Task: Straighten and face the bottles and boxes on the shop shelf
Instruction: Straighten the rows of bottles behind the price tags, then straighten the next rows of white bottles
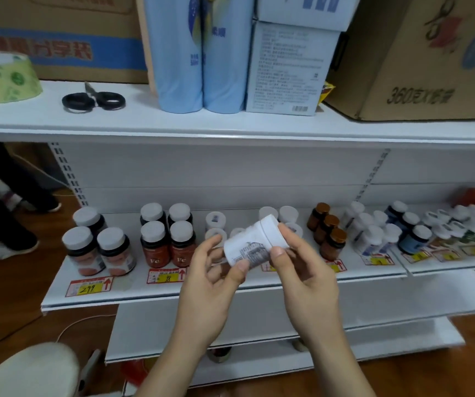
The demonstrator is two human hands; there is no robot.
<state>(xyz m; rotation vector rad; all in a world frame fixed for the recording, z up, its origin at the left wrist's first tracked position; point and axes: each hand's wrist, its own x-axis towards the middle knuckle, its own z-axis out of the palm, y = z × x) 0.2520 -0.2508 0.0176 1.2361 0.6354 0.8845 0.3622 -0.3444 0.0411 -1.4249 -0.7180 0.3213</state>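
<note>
Seemingly midway, from the head view we hold a white bottle [255,243] tilted off the middle shelf [173,293], right hand [302,270] gripping its cap end, left hand [213,276] pinching its base. Dark jars [99,250], red jars [167,239] and brown bottles [328,233] already stand in rows; the white bottles on the right [371,230] look crowded and unfaced, so work remains.

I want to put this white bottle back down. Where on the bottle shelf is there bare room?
Bare shelf lies between the three dark bottles and the red-labelled bottles. The front edge beside the white bottles is open too. The right end is crowded.
</note>
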